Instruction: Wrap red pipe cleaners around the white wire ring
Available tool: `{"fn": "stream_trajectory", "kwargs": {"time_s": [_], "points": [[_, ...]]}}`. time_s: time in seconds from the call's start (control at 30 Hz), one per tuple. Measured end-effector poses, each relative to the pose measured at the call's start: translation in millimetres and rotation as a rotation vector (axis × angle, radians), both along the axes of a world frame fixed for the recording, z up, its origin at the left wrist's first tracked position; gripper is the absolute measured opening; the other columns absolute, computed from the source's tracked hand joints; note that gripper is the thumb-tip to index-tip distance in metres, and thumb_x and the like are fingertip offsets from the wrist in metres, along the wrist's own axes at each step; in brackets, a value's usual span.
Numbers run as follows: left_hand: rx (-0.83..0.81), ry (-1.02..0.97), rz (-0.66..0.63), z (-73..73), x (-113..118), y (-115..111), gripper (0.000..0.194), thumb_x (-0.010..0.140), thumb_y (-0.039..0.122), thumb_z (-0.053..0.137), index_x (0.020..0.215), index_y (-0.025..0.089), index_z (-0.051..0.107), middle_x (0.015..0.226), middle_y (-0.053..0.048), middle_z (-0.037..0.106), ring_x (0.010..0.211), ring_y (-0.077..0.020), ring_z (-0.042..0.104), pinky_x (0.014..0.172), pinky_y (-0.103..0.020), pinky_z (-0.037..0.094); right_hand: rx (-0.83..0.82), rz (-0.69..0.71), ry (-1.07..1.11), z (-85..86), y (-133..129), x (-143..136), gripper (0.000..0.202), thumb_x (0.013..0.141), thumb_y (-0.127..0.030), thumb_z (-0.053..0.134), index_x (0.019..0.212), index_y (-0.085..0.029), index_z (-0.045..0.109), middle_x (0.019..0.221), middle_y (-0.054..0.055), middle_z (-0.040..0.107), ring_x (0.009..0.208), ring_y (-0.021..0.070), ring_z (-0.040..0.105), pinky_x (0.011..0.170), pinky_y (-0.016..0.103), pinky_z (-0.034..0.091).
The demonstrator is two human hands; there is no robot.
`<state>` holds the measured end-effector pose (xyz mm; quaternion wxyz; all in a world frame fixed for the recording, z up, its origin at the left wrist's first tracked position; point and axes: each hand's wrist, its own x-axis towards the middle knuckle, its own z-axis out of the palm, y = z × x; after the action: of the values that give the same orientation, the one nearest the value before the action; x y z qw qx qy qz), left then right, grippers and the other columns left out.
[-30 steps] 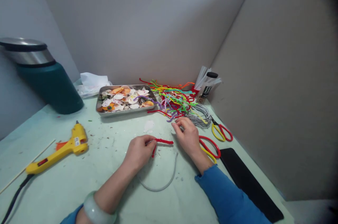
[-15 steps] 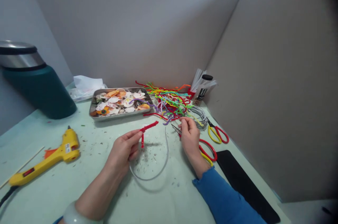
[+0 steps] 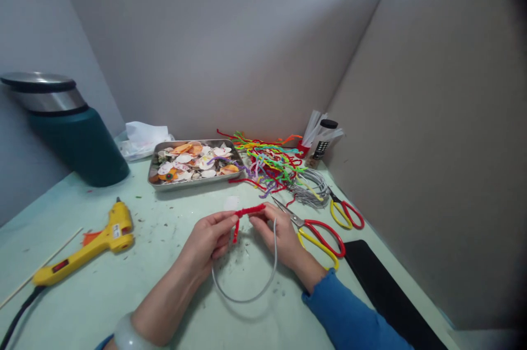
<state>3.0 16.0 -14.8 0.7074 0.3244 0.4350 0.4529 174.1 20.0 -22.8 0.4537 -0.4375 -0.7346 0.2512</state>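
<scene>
My left hand (image 3: pixel 206 243) pinches a red fuzzy strand (image 3: pixel 250 210), apparently wound round the end of a grey wire (image 3: pixel 247 301). A short red tail hangs below the left fingertips. The fingers of my right hand (image 3: pixel 285 233) close on the strand's right end; their exact grip is partly hidden. From under the left hand the bare wire curves in a wide loop, and its free tip rises in front of the right hand. Large scissors (image 3: pixel 315 232) with red and yellow handles lie just beyond the right wrist.
At the back stand a metal tray (image 3: pixel 193 186) of shells, tangled colourful strands (image 3: pixel 272 160), a wire coil (image 3: pixel 310 188) and a black-capped jar (image 3: pixel 323 144). A yellow glue gun (image 3: pixel 99 240) and teal bottle (image 3: pixel 82 144) are left; smaller scissors (image 3: pixel 348 215) and a black slab (image 3: pixel 382 289) right.
My right hand has come down and left from the tangled strands to the red strand's right end. The left hand keeps its pinch, and the view has shifted slightly.
</scene>
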Motion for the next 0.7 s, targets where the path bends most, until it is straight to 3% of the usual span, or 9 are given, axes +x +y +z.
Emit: {"fn": "stream_trajectory", "kwargs": {"time_s": [0.13,0.3,0.47,0.7], "points": [[0.042,0.034,-0.026,-2.5,3.9,-1.4,0.028,0.069,0.032,0.070,0.087,0.013,0.061,0.045,0.011,0.029,0.038,-0.0020,0.015,0.034,-0.017,0.009,-0.092,0.067,0.062,-2.1,-7.4,-11.2,0.017,0.085,-0.029,0.055,0.086,-0.017,0.067,0.078,0.004,0.065,0.070,0.0147,0.057,0.065,0.025,0.043],[0.076,0.073,0.006,0.0,8.0,-3.5,0.031,0.067,0.032,0.071,0.089,0.013,0.061,0.051,0.006,0.046,0.037,-0.0013,0.023,0.035,-0.017,0.013,-0.191,0.096,0.121,-10.4,-9.1,-22.6,0.017,0.081,-0.028,0.059,0.074,-0.015,0.066,0.060,-0.001,0.059,0.054,0.0103,0.048,0.052,0.021,0.038],[0.050,0.036,0.006,4.3,10.3,-5.4,0.030,0.066,0.034,0.071,0.086,0.014,0.060,0.044,0.011,0.029,0.037,-0.0019,0.016,0.036,-0.017,0.010,-0.175,0.060,0.130,-17.3,-7.3,-25.4,0.017,0.083,-0.025,0.055,0.069,-0.016,0.062,0.058,-0.002,0.054,0.055,0.0103,0.047,0.052,0.021,0.037],[0.047,0.026,0.031,0.5,8.9,-4.5,0.029,0.068,0.038,0.071,0.074,0.017,0.052,0.043,0.012,0.025,0.037,-0.0020,0.013,0.035,-0.016,0.010,-0.135,0.087,0.052,-13.7,-9.2,-23.3,0.023,0.086,-0.026,0.051,0.066,-0.018,0.057,0.057,-0.003,0.053,0.056,0.0111,0.048,0.056,0.022,0.038]]}}
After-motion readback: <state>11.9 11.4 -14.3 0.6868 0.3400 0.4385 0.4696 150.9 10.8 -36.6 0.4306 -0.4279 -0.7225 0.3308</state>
